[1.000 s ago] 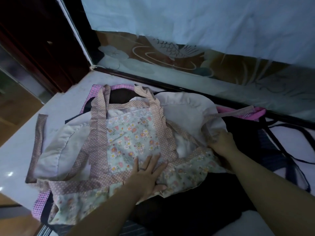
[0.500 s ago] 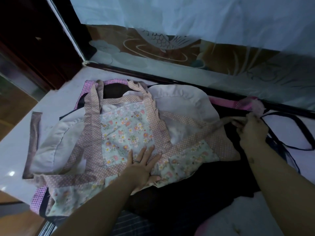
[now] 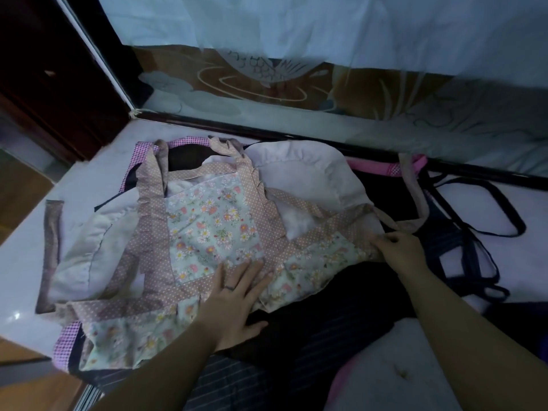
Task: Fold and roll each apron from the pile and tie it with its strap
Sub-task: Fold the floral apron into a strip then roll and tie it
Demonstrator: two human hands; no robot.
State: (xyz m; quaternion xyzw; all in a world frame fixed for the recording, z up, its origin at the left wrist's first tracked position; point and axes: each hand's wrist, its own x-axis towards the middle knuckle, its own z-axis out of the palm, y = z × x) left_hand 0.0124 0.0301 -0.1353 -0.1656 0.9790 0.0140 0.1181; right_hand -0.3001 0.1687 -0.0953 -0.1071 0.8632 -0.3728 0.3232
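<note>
Head view: the floral apron [image 3: 213, 229] lies spread face up on top of the pile [image 3: 326, 307] of dark aprons, which rests on a white table [image 3: 26, 253]. Its bib points away from the person, toward the etched glass panel [image 3: 261, 72] behind the table. A pale lining layer shows at both sides of the bib.

Left hand [image 3: 237, 295]: palm down, fingers straight and spread. It presses flat on the lower edge of the flowered bib panel, at the dotted pink waistband. A ring [image 3: 229, 288] is visible on one finger.

Right hand [image 3: 400, 250]: fingers curled, with thumb and fingertips pinching the right waist corner of the floral apron, at the root of the strap [image 3: 415, 200]. From this pinch the strap runs to the right, then bends up and away to a pink gingham fabric [image 3: 385, 169] at the back edge of the table.

A second strip of the same dull pink cloth [image 3: 52, 247] lies flat on the table at the far left. It is just beside the left edge of the apron.

Thin dark straps [image 3: 474, 232] from the pile lie in loose loops on the table, to the right of the right hand. A striped dark fabric [image 3: 231, 381] lies at the near edge of the pile, between the two forearms
</note>
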